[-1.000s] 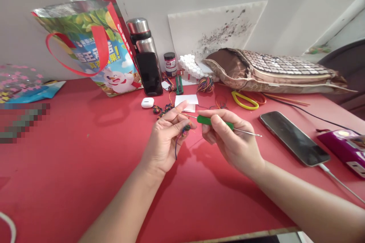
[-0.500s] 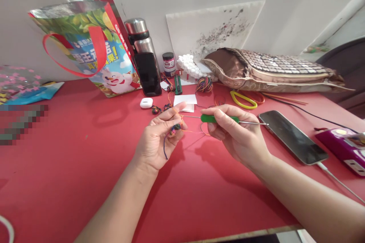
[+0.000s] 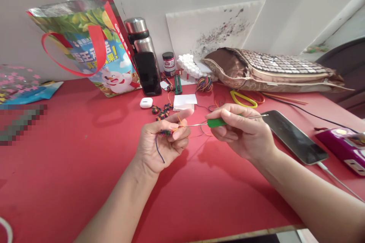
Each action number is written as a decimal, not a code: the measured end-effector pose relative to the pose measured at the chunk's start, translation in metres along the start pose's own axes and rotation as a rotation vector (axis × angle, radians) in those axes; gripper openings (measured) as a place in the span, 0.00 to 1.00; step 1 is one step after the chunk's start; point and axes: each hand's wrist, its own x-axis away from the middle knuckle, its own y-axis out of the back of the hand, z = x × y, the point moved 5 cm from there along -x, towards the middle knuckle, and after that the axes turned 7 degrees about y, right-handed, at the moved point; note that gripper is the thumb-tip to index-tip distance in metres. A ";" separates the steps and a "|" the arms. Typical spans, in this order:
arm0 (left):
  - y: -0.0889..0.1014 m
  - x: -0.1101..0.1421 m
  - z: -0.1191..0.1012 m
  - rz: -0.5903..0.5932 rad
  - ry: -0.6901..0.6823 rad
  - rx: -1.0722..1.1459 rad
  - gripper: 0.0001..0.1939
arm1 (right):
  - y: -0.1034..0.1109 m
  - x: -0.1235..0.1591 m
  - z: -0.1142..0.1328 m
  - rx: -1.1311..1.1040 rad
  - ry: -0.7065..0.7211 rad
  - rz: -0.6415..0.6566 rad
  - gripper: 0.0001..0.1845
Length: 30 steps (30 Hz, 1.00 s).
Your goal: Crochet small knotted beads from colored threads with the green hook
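Observation:
Pinched in the fingers of my left hand (image 3: 162,144) is a small multicoloured crochet piece (image 3: 166,132), with a dark yarn tail hanging down over the palm. My right hand (image 3: 242,129) grips a crochet hook by its green handle (image 3: 216,122); a metal shaft sticks out at both ends. The left-hand tip of the hook meets the orange yarn at my left fingertips. Thin yarn runs between the two hands and loops beneath the hook. Behind my left hand, a twisted multicoloured crocheted strip (image 3: 163,111) lies on the red table (image 3: 182,193).
At the back stand a printed bag (image 3: 114,57), a steel flask (image 3: 139,34), an upright phone (image 3: 147,74) and a jar (image 3: 169,64). A yarn ball (image 3: 204,84) sits near white paper (image 3: 184,101). Rightward lie yellow scissors handles (image 3: 243,100), a charging phone (image 3: 295,136) and a purple power strip (image 3: 342,144).
The crochet piece has turned flatter in my left hand, whose index finger now points more to the right. My right hand has shifted slightly right, and the hook tilts the other way.

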 end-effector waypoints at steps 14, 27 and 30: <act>-0.005 0.002 0.002 -0.224 -0.469 -0.420 0.13 | -0.006 0.001 -0.015 -0.090 0.020 -0.063 0.10; -0.002 0.004 0.001 -0.394 -0.503 -0.393 0.18 | -0.008 0.010 -0.011 0.168 0.179 -0.090 0.11; -0.003 0.004 0.007 -0.424 -0.502 -0.336 0.19 | -0.013 0.019 -0.007 0.476 0.376 -0.107 0.08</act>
